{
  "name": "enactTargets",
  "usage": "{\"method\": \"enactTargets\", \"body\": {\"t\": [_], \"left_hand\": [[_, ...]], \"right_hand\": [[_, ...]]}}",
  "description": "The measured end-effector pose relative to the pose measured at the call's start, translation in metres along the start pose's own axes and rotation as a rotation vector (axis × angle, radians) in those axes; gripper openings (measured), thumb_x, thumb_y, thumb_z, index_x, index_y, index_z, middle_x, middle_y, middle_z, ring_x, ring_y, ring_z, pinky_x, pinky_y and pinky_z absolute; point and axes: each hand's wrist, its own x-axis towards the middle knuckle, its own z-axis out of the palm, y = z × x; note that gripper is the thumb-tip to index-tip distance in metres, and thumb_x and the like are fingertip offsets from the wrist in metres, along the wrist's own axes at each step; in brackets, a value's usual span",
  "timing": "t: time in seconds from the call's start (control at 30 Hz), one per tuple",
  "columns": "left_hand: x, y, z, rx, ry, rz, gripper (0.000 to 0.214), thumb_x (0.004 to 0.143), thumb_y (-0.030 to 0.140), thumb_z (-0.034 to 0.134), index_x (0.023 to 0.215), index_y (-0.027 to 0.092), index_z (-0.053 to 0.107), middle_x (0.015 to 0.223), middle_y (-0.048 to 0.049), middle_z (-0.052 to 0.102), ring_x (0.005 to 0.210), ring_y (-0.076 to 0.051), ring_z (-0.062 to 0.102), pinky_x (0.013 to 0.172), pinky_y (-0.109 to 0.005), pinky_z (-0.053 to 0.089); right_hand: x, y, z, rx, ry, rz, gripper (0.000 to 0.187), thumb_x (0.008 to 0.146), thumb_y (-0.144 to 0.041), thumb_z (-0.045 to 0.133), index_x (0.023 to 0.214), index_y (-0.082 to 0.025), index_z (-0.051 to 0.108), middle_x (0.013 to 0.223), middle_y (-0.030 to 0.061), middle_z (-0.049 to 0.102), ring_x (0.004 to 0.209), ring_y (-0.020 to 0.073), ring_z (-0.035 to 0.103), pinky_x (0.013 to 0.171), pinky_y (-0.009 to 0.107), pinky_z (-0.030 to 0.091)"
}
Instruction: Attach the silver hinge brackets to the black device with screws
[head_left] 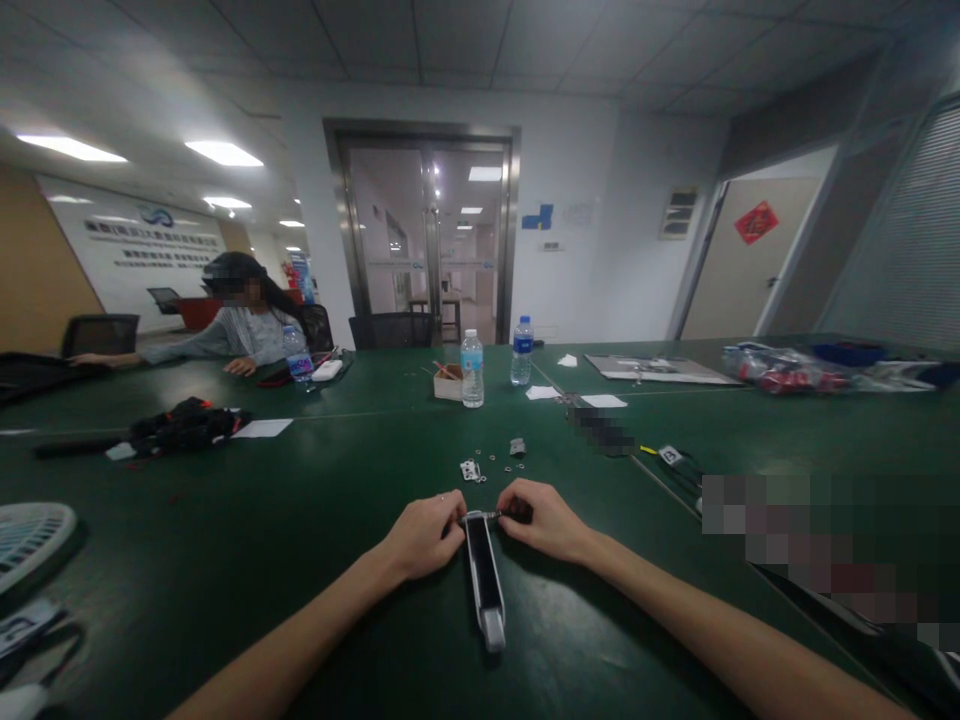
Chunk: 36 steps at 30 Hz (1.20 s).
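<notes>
A long narrow black and silver device (485, 575) lies on the green table (300, 560), pointing away from me. My left hand (422, 534) is closed on its far end from the left. My right hand (541, 517) pinches a thin tool (496, 515) whose tip meets the same far end. Small metal parts and screws (487, 465) lie scattered just beyond my hands.
Two water bottles (472, 369) and a small box (448, 382) stand farther back. A person sits at the far left by a third bottle (298, 355). Black items (184, 423) lie at left, a white fan (30, 535) at the left edge, cables (671, 460) to the right.
</notes>
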Motion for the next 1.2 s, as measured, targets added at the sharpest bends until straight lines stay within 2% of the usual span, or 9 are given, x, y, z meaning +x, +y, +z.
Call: {"method": "enactTargets", "body": {"t": [0.17, 0.3, 0.4, 0.5, 0.67, 0.9, 1.03, 1.2], "left_hand": [[0.001, -0.001, 0.003, 0.009, 0.042, 0.006, 0.014, 0.085, 0.019, 0.04, 0.091, 0.018, 0.053, 0.084, -0.0034, 0.06, 0.072, -0.017, 0.057, 0.064, -0.026, 0.043], [0.003, -0.006, 0.007, 0.018, 0.089, 0.028, 0.017, 0.085, 0.019, 0.039, 0.095, 0.018, 0.053, 0.086, -0.0036, 0.059, 0.073, -0.017, 0.057, 0.067, -0.028, 0.043], [0.003, -0.007, 0.007, 0.076, 0.178, 0.045, 0.019, 0.085, 0.021, 0.04, 0.098, 0.017, 0.053, 0.09, -0.0055, 0.06, 0.078, -0.019, 0.057, 0.07, -0.031, 0.043], [0.001, -0.006, 0.004, 0.098, 0.241, 0.139, 0.02, 0.088, 0.025, 0.039, 0.097, 0.016, 0.054, 0.091, -0.0071, 0.06, 0.079, -0.02, 0.056, 0.071, -0.031, 0.043], [-0.003, -0.006, 0.002, 0.09, 0.251, 0.361, 0.019, 0.089, 0.022, 0.038, 0.093, 0.017, 0.057, 0.088, -0.0064, 0.063, 0.079, -0.017, 0.057, 0.073, -0.029, 0.044], [-0.003, -0.006, 0.003, 0.06, 0.417, 0.57, 0.014, 0.09, 0.018, 0.045, 0.091, 0.016, 0.059, 0.082, -0.0044, 0.065, 0.072, -0.014, 0.059, 0.066, -0.026, 0.047], [-0.004, -0.006, 0.004, 0.062, 0.438, 0.622, 0.014, 0.088, 0.016, 0.049, 0.097, 0.015, 0.059, 0.086, -0.0054, 0.067, 0.074, -0.014, 0.061, 0.066, -0.026, 0.049], [-0.005, -0.007, 0.006, 0.083, 0.416, 0.624, 0.015, 0.089, 0.016, 0.049, 0.098, 0.015, 0.06, 0.09, -0.0058, 0.067, 0.076, -0.014, 0.062, 0.067, -0.026, 0.05]], "right_hand": [[-0.001, -0.002, 0.0, -0.062, 0.094, -0.023, 0.006, 0.073, -0.017, 0.06, 0.079, -0.017, 0.059, 0.076, 0.0015, 0.059, 0.066, 0.0123, 0.053, 0.061, 0.024, 0.044], [-0.003, -0.008, 0.002, -0.162, 0.178, -0.203, 0.007, 0.08, -0.017, 0.055, 0.084, -0.018, 0.06, 0.085, 0.0051, 0.062, 0.081, 0.0157, 0.056, 0.074, 0.028, 0.046], [-0.002, -0.015, 0.003, -0.227, 0.164, -0.301, 0.012, 0.088, -0.021, 0.049, 0.088, -0.019, 0.061, 0.089, 0.0061, 0.065, 0.085, 0.0162, 0.056, 0.079, 0.03, 0.044], [-0.001, -0.023, 0.004, -0.285, 0.114, -0.361, 0.018, 0.092, -0.027, 0.046, 0.092, -0.019, 0.062, 0.094, 0.0059, 0.066, 0.085, 0.0161, 0.056, 0.077, 0.03, 0.042], [-0.001, -0.028, 0.006, -0.339, 0.079, -0.419, 0.023, 0.094, -0.03, 0.044, 0.093, -0.019, 0.063, 0.092, 0.0056, 0.066, 0.082, 0.0153, 0.055, 0.072, 0.029, 0.04], [0.0, -0.021, 0.011, -0.309, 0.172, -0.484, 0.022, 0.093, -0.032, 0.047, 0.089, -0.016, 0.062, 0.087, 0.0055, 0.065, 0.078, 0.0148, 0.054, 0.069, 0.028, 0.04], [0.0, -0.019, 0.013, -0.282, 0.194, -0.488, 0.018, 0.093, -0.027, 0.048, 0.089, -0.016, 0.061, 0.087, 0.0052, 0.065, 0.078, 0.0149, 0.054, 0.07, 0.028, 0.041], [0.001, -0.017, 0.014, -0.253, 0.198, -0.494, 0.015, 0.093, -0.024, 0.048, 0.089, -0.016, 0.06, 0.087, 0.005, 0.065, 0.078, 0.0147, 0.054, 0.071, 0.028, 0.041]]}}
